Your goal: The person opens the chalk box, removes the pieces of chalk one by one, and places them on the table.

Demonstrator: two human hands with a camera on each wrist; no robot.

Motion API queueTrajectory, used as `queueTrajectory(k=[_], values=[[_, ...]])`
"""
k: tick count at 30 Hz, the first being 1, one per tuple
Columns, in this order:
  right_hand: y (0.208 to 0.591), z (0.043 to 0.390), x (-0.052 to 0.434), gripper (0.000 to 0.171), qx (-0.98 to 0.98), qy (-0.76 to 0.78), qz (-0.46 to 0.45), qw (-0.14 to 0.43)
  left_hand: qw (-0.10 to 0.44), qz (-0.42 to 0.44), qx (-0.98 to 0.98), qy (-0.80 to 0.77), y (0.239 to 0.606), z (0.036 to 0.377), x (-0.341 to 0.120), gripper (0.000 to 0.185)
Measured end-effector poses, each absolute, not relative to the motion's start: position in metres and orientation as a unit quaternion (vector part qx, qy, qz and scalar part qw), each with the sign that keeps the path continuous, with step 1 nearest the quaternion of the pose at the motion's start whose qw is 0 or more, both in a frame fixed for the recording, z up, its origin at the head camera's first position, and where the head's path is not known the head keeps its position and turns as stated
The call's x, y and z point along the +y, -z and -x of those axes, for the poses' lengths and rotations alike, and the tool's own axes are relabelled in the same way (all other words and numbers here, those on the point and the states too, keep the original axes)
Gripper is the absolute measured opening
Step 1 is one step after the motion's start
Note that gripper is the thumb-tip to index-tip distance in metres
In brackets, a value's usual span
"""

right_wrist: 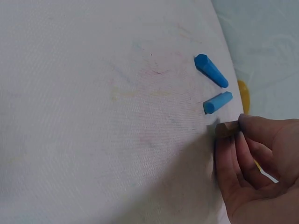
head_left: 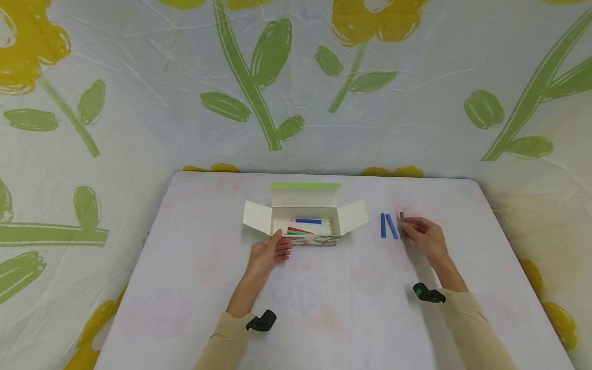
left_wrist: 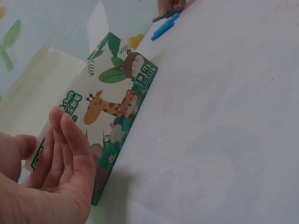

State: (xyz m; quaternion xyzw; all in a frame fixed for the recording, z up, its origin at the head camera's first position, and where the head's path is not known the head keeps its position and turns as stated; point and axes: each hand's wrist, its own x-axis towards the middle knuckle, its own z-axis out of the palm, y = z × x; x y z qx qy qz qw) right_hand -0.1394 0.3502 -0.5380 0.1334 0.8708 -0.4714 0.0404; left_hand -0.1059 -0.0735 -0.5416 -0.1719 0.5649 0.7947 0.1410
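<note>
A white cardboard chalk box (head_left: 314,240) with cartoon animals on its front stands with its flaps spread. My left hand (head_left: 265,255) holds its front left corner, thumb at the rim and fingers along the printed front (left_wrist: 110,109). Inside lie a blue chalk stick (head_left: 308,221), a red one (head_left: 299,229) and a green one (head_left: 296,233), beside pale ones. To the right, my right hand (head_left: 425,237) pinches a brown chalk stick (right_wrist: 226,129) between thumb and fingers. Just left of it, a lighter blue stick (right_wrist: 218,102) and a darker blue stick (right_wrist: 211,70) lie on the table.
The box's side flaps (head_left: 353,216) stick out left and right, and its lid (head_left: 306,195) stands up at the back. A pale cloth covers the table (head_left: 324,318). Behind it hangs a flower-printed curtain (head_left: 152,67), close to the far edge.
</note>
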Motion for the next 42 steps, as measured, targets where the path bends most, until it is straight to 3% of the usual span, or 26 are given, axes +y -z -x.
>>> queueTrajectory(k=[17, 35, 42], values=[[0.519, 0.146, 0.327, 0.039, 0.919, 0.379, -0.103, 0.025, 0.145, 0.174, 0.561, -0.796, 0.541, 0.105, -0.074, 0.047], [0.463, 0.158, 0.282, 0.032, 0.906, 0.420, 0.033, -0.033, 0.147, 0.171, 0.563, -0.795, 0.538, 0.105, -0.075, 0.046], [0.442, 0.161, 0.257, 0.029, 0.895, 0.439, 0.073, -0.028, 0.149, 0.172, 0.562, -0.795, 0.537, 0.105, -0.075, 0.046]])
